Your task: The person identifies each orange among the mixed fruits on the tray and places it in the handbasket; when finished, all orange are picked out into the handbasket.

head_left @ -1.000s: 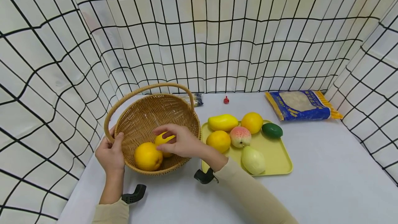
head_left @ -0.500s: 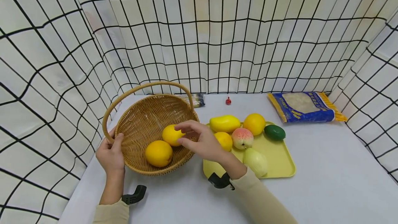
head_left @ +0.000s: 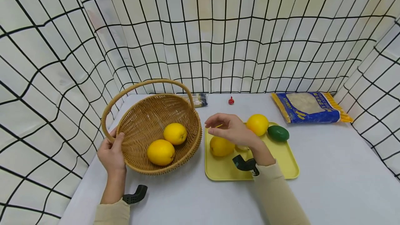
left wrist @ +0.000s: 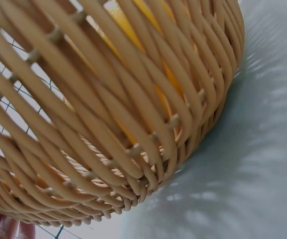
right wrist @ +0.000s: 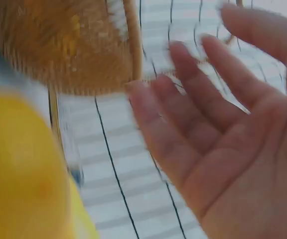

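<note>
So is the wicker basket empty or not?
Not empty: in the head view, two yellow fruits lie inside the wicker basket, much weave bare.

The blue packet (head_left: 312, 107) is carrying lettering: small print is running along the blue on either side of its window (head_left: 303, 102), and larger yellow characters are sitting near its front edge. All of it is showing too small to read. Any print on the pack (head_left: 200, 100) behind the basket (head_left: 140, 127) is likewise escaping reading.

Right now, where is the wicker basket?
In the head view, the wicker basket is left of centre, holding two orange-yellow fruits, just left of the yellow tray.
</note>
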Demonstrator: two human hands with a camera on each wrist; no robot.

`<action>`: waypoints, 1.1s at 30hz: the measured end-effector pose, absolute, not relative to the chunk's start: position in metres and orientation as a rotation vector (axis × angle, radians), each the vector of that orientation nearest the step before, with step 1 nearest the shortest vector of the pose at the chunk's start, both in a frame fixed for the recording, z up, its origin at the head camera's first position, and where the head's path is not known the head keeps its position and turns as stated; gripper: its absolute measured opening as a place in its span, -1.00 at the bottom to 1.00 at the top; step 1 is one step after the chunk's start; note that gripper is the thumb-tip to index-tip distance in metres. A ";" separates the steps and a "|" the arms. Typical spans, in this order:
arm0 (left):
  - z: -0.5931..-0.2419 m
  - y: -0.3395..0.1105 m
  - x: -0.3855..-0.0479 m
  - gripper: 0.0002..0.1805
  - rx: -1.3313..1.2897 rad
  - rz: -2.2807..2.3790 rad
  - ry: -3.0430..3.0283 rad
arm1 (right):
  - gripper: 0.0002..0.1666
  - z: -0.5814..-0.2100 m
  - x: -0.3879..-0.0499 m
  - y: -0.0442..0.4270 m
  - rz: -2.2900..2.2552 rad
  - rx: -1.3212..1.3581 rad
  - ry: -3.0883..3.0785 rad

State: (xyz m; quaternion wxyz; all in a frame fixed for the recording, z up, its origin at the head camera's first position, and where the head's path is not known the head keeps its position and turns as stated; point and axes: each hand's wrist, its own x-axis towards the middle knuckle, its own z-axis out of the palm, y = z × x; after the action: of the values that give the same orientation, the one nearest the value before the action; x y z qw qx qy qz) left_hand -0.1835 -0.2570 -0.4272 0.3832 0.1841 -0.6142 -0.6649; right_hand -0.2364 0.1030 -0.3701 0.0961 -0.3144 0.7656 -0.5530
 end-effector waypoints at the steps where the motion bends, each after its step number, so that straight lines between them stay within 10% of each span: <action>1: -0.427 -0.257 -0.183 -0.68 0.463 -1.703 -1.561 | -0.65 -0.371 -0.239 0.109 -1.587 -0.916 2.284; 33: -0.429 -0.260 -0.184 -0.70 0.453 -1.608 -1.655 | -0.19 -0.406 -0.257 0.140 -0.884 -0.817 2.471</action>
State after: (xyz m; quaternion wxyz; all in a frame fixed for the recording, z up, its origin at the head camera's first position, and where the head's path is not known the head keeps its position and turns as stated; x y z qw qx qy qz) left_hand -0.1836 -0.2602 -0.4289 0.3849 0.1780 -0.6495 -0.6311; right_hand -0.2570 0.1396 -0.4058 0.1950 -0.2916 0.8817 -0.3154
